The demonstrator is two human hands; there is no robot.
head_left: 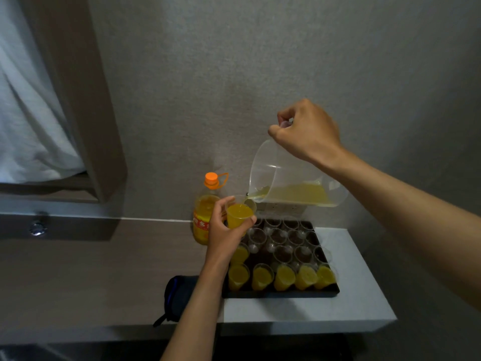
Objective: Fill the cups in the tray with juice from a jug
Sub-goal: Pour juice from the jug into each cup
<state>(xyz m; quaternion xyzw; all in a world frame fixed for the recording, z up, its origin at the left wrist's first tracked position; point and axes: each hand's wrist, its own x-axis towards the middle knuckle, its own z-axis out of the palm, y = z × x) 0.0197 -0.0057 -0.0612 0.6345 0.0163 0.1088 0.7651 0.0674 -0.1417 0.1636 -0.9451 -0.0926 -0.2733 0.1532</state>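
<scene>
Right hand [307,131] clamped on tilted jug [291,175], left hand [223,230] gripping near-full cup [239,216] above tray [281,294]: risk of overflow onto counter [359,277] if pour runs on.

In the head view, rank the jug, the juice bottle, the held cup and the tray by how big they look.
1. tray
2. jug, nearer the camera, so unsure against the tray
3. juice bottle
4. held cup
</scene>
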